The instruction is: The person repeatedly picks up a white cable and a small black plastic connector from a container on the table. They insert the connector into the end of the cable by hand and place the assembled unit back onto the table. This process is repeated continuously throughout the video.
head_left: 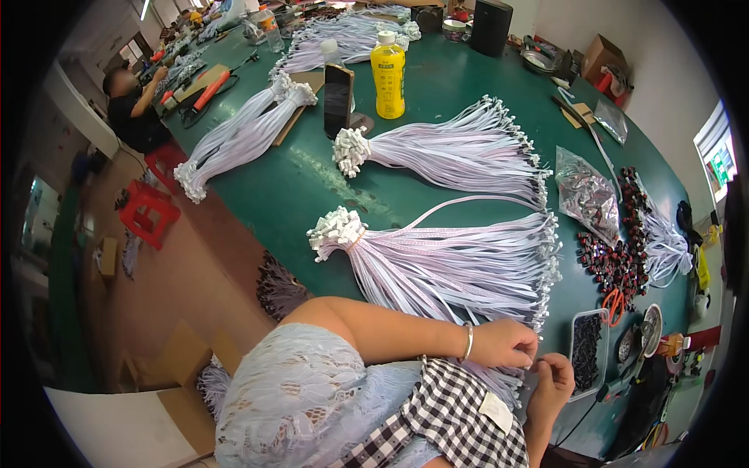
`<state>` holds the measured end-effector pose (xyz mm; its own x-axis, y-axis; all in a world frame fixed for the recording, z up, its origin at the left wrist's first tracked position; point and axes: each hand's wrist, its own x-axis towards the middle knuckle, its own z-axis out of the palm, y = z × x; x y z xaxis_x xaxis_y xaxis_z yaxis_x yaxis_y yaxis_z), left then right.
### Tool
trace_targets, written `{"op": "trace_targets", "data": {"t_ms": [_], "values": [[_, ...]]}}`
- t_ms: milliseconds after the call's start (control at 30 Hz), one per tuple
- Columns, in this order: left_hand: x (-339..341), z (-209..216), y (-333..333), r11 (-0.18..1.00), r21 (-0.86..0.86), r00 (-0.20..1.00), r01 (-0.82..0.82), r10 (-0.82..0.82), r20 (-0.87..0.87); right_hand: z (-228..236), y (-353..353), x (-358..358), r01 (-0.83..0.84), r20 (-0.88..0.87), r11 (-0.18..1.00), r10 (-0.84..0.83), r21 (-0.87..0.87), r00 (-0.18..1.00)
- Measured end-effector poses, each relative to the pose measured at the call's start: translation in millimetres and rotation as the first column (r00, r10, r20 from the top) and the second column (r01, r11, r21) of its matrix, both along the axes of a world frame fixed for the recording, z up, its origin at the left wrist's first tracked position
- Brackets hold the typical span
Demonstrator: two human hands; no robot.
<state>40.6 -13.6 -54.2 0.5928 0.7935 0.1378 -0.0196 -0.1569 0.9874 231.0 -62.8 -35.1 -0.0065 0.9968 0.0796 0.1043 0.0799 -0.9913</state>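
My left hand, with a bracelet at the wrist, is closed in a pinch at the table's near edge. Close beside it, my right hand has its thumb and fingers pressed together, the fingertips of both almost meeting. Whatever they pinch is too small to make out. Under and just beyond my left arm lies a fanned bundle of white flat cables, with white connectors gathered at its left end. Loose cable ends show below my left hand. A clear tray of small black parts stands right of my hands.
Farther back lie a second cable bundle and a third. A phone and yellow bottle stand behind them. Orange-handled scissors, a pile of dark small parts and a plastic bag lie right. Another person sits far left.
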Motion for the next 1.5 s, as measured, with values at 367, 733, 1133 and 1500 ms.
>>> {"op": "trace_targets", "data": {"t_ms": [367, 733, 1133, 1500], "values": [[2.8, -3.5, 8.9, 1.000, -0.008, 0.993, 0.011, -0.012, -0.119, 12.5, -1.5, 4.5, -0.089, 0.438, 0.913, -0.103, 0.397, 0.893], [-5.4, 21.5, 9.0, 0.883, -0.468, 0.994, 0.028, -0.074, -0.080, 17.5, -4.6, -4.7, 0.140, -0.044, 0.973, -0.150, -0.181, 0.988], [-8.0, 7.5, 1.4, 0.957, -0.290, 0.992, 0.027, -0.062, -0.110, 8.0, -7.1, -13.5, 0.101, 0.069, 0.992, -0.096, -0.074, 0.993], [-9.6, 11.5, 1.3, 0.938, -0.346, 0.993, 0.012, -0.051, -0.104, 2.9, -3.0, -20.7, 0.068, 0.287, 0.979, -0.122, 0.190, 0.950]]}}
